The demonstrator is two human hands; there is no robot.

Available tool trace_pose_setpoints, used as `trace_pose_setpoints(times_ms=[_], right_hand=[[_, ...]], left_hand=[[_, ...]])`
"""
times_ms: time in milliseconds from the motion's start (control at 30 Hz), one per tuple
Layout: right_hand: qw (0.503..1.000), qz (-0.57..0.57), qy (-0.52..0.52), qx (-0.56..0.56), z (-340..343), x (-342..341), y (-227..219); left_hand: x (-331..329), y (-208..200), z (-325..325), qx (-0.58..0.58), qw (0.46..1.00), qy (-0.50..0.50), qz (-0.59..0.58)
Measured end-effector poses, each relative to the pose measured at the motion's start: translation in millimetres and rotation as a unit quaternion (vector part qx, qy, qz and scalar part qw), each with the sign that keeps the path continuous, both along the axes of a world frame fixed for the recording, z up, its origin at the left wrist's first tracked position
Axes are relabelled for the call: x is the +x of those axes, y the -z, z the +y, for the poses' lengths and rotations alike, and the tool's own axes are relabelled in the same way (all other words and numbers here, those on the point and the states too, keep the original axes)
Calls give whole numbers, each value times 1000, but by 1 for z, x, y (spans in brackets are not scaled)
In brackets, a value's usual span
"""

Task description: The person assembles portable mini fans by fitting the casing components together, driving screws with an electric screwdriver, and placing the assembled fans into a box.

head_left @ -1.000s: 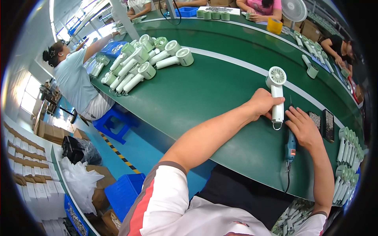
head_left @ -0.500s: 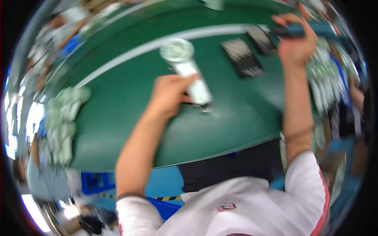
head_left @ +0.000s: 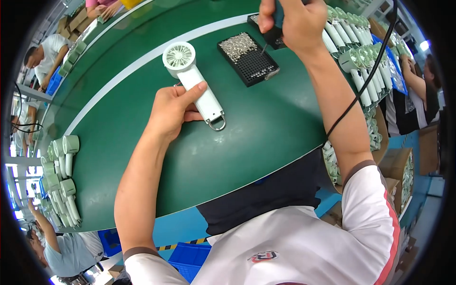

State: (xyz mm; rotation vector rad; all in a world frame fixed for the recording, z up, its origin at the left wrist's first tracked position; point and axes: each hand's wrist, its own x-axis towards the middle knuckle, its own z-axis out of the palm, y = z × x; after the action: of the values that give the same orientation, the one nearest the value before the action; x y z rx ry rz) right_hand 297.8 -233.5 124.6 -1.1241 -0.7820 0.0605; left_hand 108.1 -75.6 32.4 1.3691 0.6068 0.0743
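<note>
A white handheld fan (head_left: pixel 202 99) with a round pale-green grille lies slanted over the green table, its metal loop toward me. My left hand (head_left: pixel 172 108) is closed on its handle, thumb on top. My right hand (head_left: pixel 305 27) grips an electric screwdriver (head_left: pixel 272 37) with a dark nose, partly cut off by the upper edge. Its thin bit points down at a black screw tray (head_left: pixel 260 76). Silvery screws heap over the tray's far part, and some stand in holes nearer me. A second black tray (head_left: pixel 251 20) shows partly behind the right hand.
Several fans (head_left: pixel 363 71) stand in rows at the right, and more fans (head_left: pixel 61 185) lie at the left edge. A black cable (head_left: pixel 363 88) hangs across my right forearm. Boxes of parts (head_left: pixel 399 166) sit at lower right. Other people work around the table.
My right hand has brought the screwdriver left, from beyond the trays to over the screw tray. The view has shifted and sharpened; my left hand still holds the fan.
</note>
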Motion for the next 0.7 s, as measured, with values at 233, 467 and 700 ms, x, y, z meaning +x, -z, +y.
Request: trace_pose_setpoints(times_ms=[233, 467, 700], right_hand=[[993, 71, -7, 93, -10, -12, 32], [997, 56, 20, 51, -2, -12, 43], [997, 60, 11, 46, -1, -14, 47]], left_hand=[[1, -2, -6, 38, 999, -6, -19], [3, -4, -1, 55, 998, 1, -14], [1, -1, -1, 51, 998, 8, -24]])
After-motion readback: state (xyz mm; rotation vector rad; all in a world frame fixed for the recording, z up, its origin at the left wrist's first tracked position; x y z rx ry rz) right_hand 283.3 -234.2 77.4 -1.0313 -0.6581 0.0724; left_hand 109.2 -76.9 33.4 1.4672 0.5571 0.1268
